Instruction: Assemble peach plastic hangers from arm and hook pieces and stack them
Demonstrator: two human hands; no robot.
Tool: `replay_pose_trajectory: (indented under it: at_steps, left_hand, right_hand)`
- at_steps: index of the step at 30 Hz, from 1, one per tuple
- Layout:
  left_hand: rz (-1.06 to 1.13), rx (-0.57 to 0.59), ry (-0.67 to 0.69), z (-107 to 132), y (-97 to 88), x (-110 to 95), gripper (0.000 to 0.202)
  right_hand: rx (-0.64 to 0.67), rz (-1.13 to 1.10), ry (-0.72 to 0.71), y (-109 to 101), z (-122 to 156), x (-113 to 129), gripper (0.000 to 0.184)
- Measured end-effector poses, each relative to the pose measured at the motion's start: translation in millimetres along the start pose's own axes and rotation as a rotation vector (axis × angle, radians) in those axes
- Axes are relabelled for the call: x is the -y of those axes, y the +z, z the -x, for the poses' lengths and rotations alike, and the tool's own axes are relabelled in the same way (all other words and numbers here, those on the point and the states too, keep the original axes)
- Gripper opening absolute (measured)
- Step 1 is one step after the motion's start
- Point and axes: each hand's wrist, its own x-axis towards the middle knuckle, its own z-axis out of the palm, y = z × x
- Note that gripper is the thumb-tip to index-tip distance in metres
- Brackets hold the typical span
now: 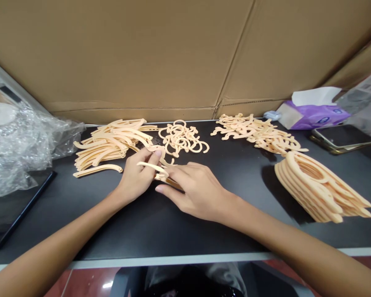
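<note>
My left hand [137,177] pinches a thin curved peach plastic piece [151,166] between thumb and fingers at the middle of the black table [241,173]. My right hand [193,189] lies just to its right, fingers closed on the other end of the same small plastic parts [163,177]. Behind the hands lie a heap of long curved strips [111,144], a heap of small hook rings [182,138] and a heap of hooked bits [256,132]. A neat stack of finished hanger-like pieces [318,185] rests at the right.
A cardboard wall [173,57] stands behind the table. Crumpled clear plastic [15,140] and a dark tablet [9,206] lie at the left. At the back right sit a purple tissue pack [312,115] and a phone [343,136].
</note>
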Motion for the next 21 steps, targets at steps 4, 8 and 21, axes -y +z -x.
replay_pose_trajectory:
  at_steps: [4, 8, 21]
  left_hand:
    - [0.002, 0.012, 0.016, 0, -1.5, -1, 0.031]
    - [-0.054, -0.069, 0.039, -5, -6.4, -1, 0.030]
    - [-0.240, -0.237, 0.017, -19, -17.8, 10, 0.034]
  right_hand:
    - [0.028, 0.099, -0.013, 2, 0, -4, 0.025]
    - [0.050, 0.142, 0.019, -5, -3, -8, 0.028]
    - [-0.176, -0.009, 0.218, -24, -10, -37, 0.020]
